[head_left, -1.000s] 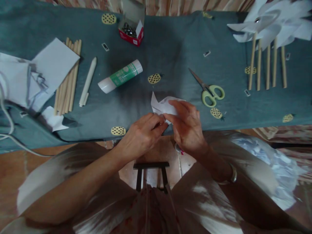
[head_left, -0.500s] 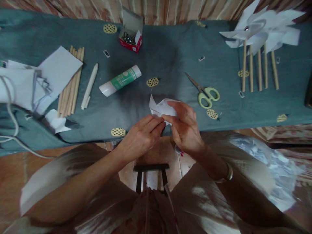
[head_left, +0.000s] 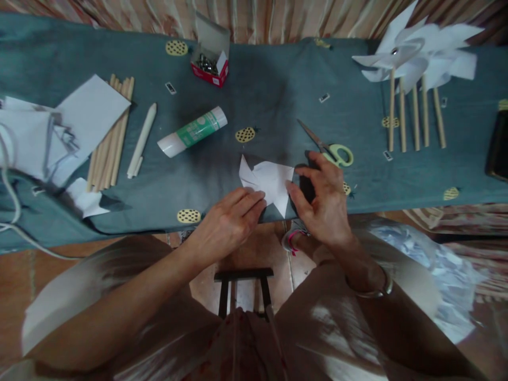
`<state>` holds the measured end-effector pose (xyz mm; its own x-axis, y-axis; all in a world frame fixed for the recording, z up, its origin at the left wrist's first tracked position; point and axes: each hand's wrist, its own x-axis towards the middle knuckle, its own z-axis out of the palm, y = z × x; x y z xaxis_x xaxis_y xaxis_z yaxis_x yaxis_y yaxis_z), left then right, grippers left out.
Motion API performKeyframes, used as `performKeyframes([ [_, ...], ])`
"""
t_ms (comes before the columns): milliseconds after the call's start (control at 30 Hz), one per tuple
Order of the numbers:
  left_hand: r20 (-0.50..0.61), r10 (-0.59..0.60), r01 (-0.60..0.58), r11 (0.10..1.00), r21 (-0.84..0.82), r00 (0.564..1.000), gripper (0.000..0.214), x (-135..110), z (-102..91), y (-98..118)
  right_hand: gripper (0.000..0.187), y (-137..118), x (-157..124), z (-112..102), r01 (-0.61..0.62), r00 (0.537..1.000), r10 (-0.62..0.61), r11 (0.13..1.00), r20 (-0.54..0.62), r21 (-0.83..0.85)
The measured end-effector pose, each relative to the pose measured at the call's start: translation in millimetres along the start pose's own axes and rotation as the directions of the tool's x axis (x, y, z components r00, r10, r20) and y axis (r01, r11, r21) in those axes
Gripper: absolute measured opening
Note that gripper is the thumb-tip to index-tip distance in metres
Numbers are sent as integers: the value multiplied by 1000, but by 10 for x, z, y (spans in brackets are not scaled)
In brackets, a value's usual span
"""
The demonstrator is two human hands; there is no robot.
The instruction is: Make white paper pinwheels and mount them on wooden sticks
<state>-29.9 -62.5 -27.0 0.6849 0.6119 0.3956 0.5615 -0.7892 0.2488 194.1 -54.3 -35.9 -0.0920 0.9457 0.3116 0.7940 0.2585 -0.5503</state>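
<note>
A small white paper pinwheel (head_left: 273, 182), partly folded, lies at the table's near edge. My left hand (head_left: 234, 214) pinches its lower left side, fingers pressed together on the paper. At the paper's right edge, my right hand (head_left: 323, 198) has thumb and fingers spread apart; the fingertips are at or just beside the paper, and I cannot tell if they touch. Just beyond the right hand lie scissors (head_left: 327, 148) with light green handles. A glue stick (head_left: 194, 131) with a green label rests farther off to the left.
An open red box (head_left: 210, 69) of metal pins stands at the back. To the left are a white pen (head_left: 143, 140), wooden sticks (head_left: 113, 137), paper sheets (head_left: 93, 114) and a cable (head_left: 14, 196). Finished pinwheels (head_left: 415, 58) lie back right; a dark object (head_left: 498, 143) sits at the right edge.
My right hand has moved off the paper's middle to the right and its fingers have spread, uncovering the paper's right part. The left hand keeps its pinch. The view has shifted slightly.
</note>
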Motion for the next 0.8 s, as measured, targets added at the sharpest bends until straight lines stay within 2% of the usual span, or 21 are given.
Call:
performKeyframes([
  [200, -15, 19, -19, 1000, 2, 1000, 18, -1, 7, 4, 15, 6, 31, 64, -50, 998, 53, 996, -34, 67],
  [433, 18, 3, -3, 1000, 0, 1000, 19, -4, 2, 2, 7, -18, 70, 94, -134, 989, 143, 972, -34, 191],
  [567, 1, 8, -8, 1000, 12, 1000, 18, -7, 1, 2, 9, -2, 64, 93, -122, 988, 134, 981, -74, 152],
  [800, 14, 1, -1, 1000, -6, 1000, 18, -2, 9, 7, 2, 47, 85, 141, -73, 990, 86, 991, -116, 108],
])
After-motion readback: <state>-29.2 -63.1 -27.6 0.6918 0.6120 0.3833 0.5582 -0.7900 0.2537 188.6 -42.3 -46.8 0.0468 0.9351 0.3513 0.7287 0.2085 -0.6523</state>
